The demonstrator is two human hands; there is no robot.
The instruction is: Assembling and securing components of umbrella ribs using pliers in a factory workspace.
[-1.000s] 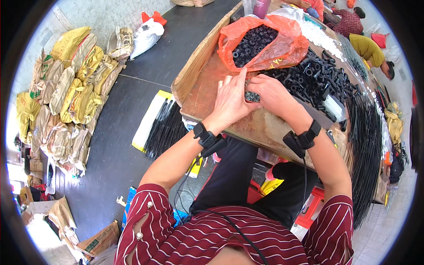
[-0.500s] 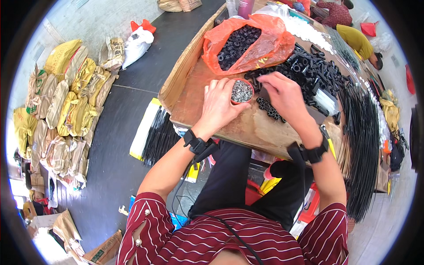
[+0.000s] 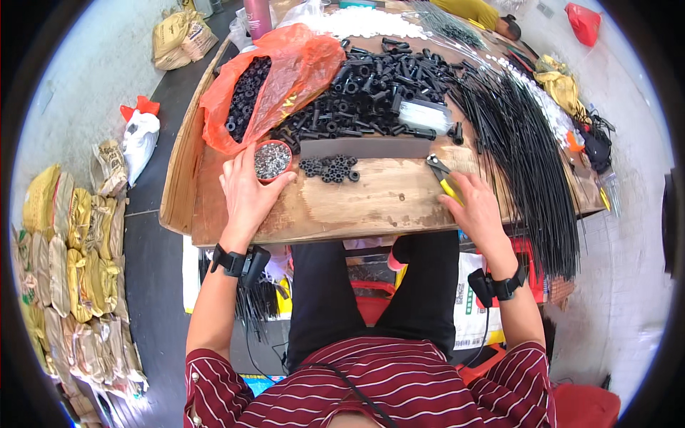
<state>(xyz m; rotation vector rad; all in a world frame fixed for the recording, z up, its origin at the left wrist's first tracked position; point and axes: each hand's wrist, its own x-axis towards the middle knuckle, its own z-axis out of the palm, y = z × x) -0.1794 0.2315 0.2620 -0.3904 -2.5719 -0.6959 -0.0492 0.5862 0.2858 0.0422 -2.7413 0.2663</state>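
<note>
My left hand curves round a red cup at the left of the wooden table, thumb and fingers against its sides. Small silvery metal pieces fill the cup. At the right, my right hand is closed round the yellow handles of a pair of cutting pliers, whose metal jaws point away from me on the tabletop; the fingers partly hide the handles. Between my hands, beside the cup, lies a cluster of small black ring-shaped parts. Behind them stretches a grey strip.
A red plastic bag of black parts stands at the back left, next to a heap of black tubular pieces. Long black ties hang over the table's right edge. White pieces lie farther back; wrapped bundles sit left.
My right hand has left the cup area and moved right to the pliers. My left hand stays round the cup. The view has shifted toward the right.
</note>
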